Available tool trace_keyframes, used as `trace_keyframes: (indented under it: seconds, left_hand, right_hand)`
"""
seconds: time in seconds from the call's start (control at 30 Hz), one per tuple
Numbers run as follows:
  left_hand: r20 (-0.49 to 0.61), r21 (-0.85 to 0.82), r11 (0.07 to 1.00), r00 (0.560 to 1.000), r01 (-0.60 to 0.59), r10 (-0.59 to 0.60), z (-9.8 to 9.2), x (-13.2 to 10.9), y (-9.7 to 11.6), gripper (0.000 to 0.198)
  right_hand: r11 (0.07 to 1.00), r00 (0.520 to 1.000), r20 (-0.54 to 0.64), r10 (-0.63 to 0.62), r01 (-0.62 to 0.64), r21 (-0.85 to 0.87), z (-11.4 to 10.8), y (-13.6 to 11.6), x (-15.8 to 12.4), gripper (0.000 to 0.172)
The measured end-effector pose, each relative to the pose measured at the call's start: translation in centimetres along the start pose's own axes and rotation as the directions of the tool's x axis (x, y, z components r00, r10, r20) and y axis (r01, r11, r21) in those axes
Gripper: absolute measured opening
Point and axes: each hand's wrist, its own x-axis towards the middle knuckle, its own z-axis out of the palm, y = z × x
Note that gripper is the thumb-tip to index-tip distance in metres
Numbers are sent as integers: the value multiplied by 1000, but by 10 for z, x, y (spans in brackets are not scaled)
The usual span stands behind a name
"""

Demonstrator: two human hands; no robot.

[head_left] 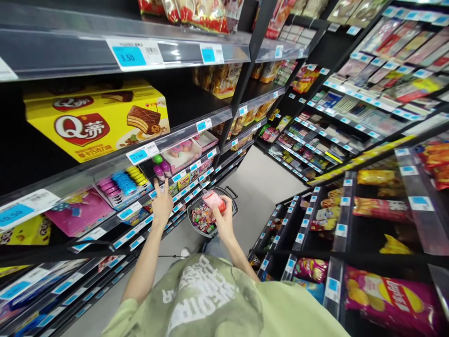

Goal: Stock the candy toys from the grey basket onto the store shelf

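My left hand (162, 205) is at the edge of the left shelf, index and middle fingers stretched out and apart, with nothing visible in it. Just beyond its fingertips stand purple and green egg-shaped items (162, 167). Over the aisle, my right hand (225, 217) grips a small pink-and-red package (213, 200); its exact kind is unclear. Beneath that package is a dark-rimmed shopping basket (190, 211) holding many small colourful wrapped pieces (204, 218). Nearer me on the same shelf is a tray of pink, blue and yellow items (123, 183).
A large yellow box of chocolate cakes (98, 119) sits one shelf higher on the left. Shelves of snack bags, including a purple chip bag (391, 297), line the right side. Grey floor (257, 180) runs between them towards a far rack (351, 100).
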Motion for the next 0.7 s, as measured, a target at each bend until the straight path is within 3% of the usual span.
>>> trace_keyframes:
  seconds: [0.33, 0.53, 0.63, 0.7]
  left_hand:
    - [-24, 70, 998, 1000, -2, 3, -2, 0, 2, 72]
    - [-26, 62, 998, 1000, 0, 2, 1, 2, 3, 75]
    - [-34, 56, 998, 999, -4, 6, 1, 2, 3, 76]
    - [-40, 45, 999, 999, -11, 13, 1, 1, 3, 77]
  right_hand:
    - [995, 999, -7, 35, -34, 97, -1, -1, 7, 51]
    - [952, 996, -26, 84, -73, 296, -4, -6, 10, 46]
    - [934, 994, -12, 106, -95, 344, -7, -11, 11, 37]
    - [929, 994, -1, 105, -98, 356, -9, -13, 10, 40]
